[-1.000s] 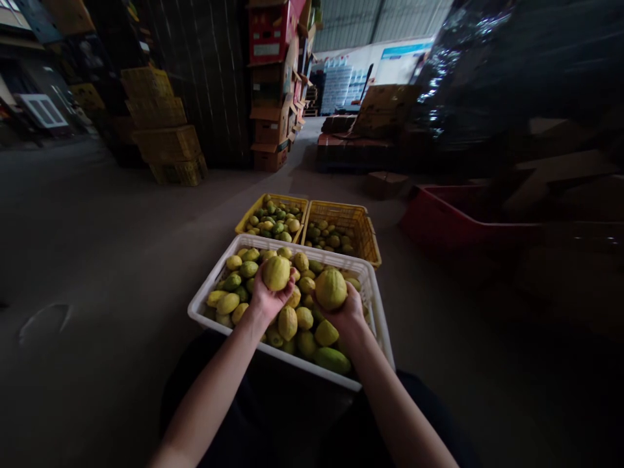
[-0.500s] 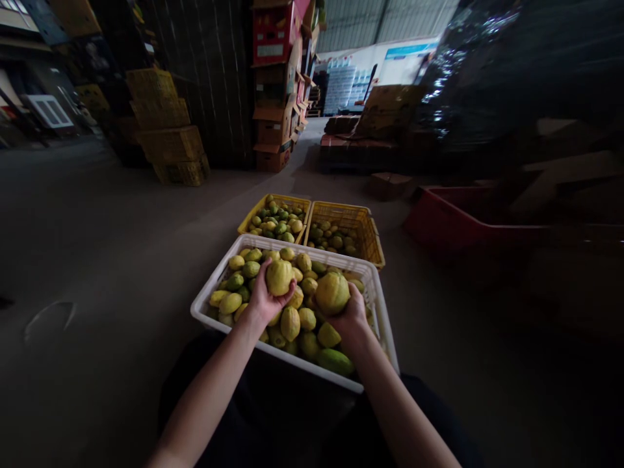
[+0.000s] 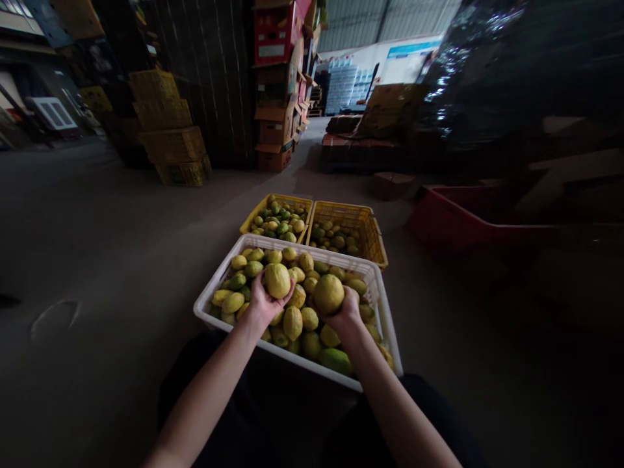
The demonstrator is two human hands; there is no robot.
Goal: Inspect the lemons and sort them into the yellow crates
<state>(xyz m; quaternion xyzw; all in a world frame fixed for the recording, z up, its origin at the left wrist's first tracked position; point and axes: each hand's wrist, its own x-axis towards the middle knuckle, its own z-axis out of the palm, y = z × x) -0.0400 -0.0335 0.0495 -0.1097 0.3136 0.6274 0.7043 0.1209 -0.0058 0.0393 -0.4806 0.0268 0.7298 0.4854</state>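
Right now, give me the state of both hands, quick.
Left hand: closed around a yellow-green fruit, held above the white crate.
Right hand: closed around another yellow-green fruit, also above the crate.

The grey concrete floor [image 3: 146, 260] lies in dim light, its edges sinking into near-black shadow. Pale brightness shows at the back, under the corrugated metal wall [image 3: 390, 26] — white glare streaks the dark plastic-wrapped stack [image 3: 480, 71]. Outer areas look stretched and smeared; the middle is clearer, though soft.
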